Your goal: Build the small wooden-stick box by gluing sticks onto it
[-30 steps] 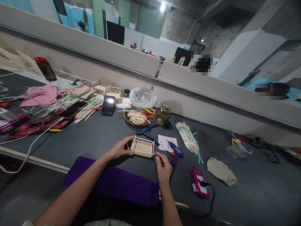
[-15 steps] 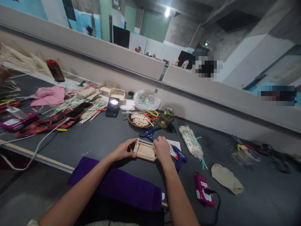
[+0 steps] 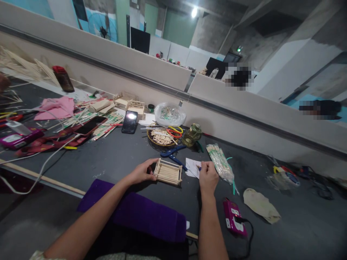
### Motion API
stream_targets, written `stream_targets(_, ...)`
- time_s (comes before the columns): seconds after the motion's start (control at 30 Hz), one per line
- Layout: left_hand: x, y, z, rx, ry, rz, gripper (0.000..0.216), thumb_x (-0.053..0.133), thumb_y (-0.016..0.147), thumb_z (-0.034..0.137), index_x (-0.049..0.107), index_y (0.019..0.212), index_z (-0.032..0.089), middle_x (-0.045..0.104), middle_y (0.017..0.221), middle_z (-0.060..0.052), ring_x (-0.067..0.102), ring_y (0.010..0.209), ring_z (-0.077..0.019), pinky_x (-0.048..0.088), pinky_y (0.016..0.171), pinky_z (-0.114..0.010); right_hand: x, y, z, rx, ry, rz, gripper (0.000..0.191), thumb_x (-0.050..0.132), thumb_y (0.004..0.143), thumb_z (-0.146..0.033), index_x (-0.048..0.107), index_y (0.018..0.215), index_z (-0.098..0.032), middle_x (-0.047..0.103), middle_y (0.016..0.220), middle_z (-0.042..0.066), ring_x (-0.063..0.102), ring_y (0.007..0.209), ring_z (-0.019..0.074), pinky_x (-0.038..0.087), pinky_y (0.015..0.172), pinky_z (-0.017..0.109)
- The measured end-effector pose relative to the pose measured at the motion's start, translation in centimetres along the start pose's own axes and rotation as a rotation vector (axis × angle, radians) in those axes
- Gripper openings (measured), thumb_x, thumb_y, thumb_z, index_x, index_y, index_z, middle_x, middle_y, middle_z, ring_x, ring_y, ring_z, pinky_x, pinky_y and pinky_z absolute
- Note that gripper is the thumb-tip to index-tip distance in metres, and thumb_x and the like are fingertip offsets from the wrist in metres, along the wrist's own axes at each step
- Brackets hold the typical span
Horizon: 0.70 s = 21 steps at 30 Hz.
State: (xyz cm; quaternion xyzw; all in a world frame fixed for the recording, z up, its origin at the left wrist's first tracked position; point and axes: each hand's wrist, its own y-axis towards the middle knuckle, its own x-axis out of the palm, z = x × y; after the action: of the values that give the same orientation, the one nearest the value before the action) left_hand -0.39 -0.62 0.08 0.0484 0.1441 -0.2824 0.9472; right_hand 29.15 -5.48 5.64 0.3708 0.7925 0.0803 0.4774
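Note:
My left hand [image 3: 143, 171] pinches the left end of a small wooden stick frame [image 3: 168, 172], a shallow box shape with a slatted floor and low rails. The frame rests on or just above the dark table. To its right, my right hand [image 3: 208, 177] is closed around a blue glue gun [image 3: 200, 168]; only its nozzle end shows past the fingers, above white paper [image 3: 191, 167]. Blue cutting pliers [image 3: 173, 155] lie just behind the frame.
A basket of short sticks [image 3: 162, 139], a green jar [image 3: 192, 135] and a bagged stick bundle [image 3: 220, 163] stand behind. A purple power strip [image 3: 234, 219] and beige cloth [image 3: 261, 205] lie right. Purple cloth [image 3: 146, 213] covers the front edge. Another person's hand [image 3: 3, 82] is far left.
My right hand has left the right end of the stick frame, moved right and closed around the glue gun. My left hand still holds the frame in the same place.

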Motion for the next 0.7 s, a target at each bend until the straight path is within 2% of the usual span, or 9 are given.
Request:
stream_targets(0.17,-0.1,0.0,0.1,-0.003,0.002,-0.008,0.082,0.076,0.064,0.027,0.040,0.138,0.022,0.063,0.105,-0.005,0.059,0.075,-0.0142,0.046,0.073,-0.029,-0.9,2.2,0.9,0.053,-0.010,0.066,0.041,0.038,0.093,-0.045,0.059,0.067,-0.020,0.059,0.059,0.004,0.047,0.053,0.0169,0.024,0.054,0.027)
stream_targets(0.27,0.0,0.0,0.0,-0.024,-0.010,-0.017,0.084,0.075,0.064,0.025,0.039,0.139,0.021,0.064,0.097,-0.003,0.059,0.075,-0.0150,0.046,0.072,-0.029,-1.3,4.5,0.4,0.042,0.140,0.097,0.046,0.043,0.090,-0.050,0.059,0.061,-0.018,0.060,0.057,0.004,0.049,0.054,0.0162,0.029,0.055,0.026)
stream_targets(0.37,0.0,0.0,-0.3,-0.022,-0.034,-0.019,0.085,0.076,0.064,0.024,0.037,0.140,0.021,0.064,0.091,-0.002,0.058,0.075,-0.0154,0.045,0.072,-0.028,-0.7,7.0,-1.3,-0.092,0.329,-0.028,0.041,0.052,0.084,-0.048,0.065,0.064,-0.015,0.063,0.060,0.004,0.051,0.057,0.0155,0.035,0.057,0.025)
stream_targets(0.43,0.0,0.0,-0.4,-0.019,-0.049,-0.019,0.086,0.076,0.063,0.023,0.038,0.140,0.021,0.064,0.089,-0.002,0.058,0.074,-0.0154,0.045,0.071,-0.027,0.6,8.6,-3.1,-0.149,0.398,-0.137,0.036,0.055,0.081,-0.045,0.068,0.067,-0.014,0.062,0.058,0.002,0.053,0.056,0.0150,0.037,0.057,0.024)
stream_targets(0.63,0.0,-0.1,-0.2,-0.031,-0.044,-0.005,0.085,0.077,0.063,0.024,0.039,0.139,0.023,0.064,0.096,-0.003,0.057,0.073,-0.0144,0.044,0.068,-0.027,6.5,13.5,-9.7,-0.237,0.476,-0.247,0.024,0.057,0.077,-0.032,0.071,0.071,-0.014,0.066,0.062,0.002,0.057,0.060,0.0144,0.041,0.057,0.022)
stream_targets(0.7,0.0,-0.2,-0.2,-0.026,-0.043,0.002,0.084,0.077,0.063,0.024,0.040,0.138,0.024,0.063,0.102,-0.004,0.057,0.074,-0.0140,0.044,0.068,-0.027,8.7,15.5,-11.9,-0.238,0.492,-0.267,0.023,0.055,0.076,-0.028,0.072,0.078,-0.013,0.066,0.063,0.002,0.058,0.057,0.0135,0.043,0.055,0.022)
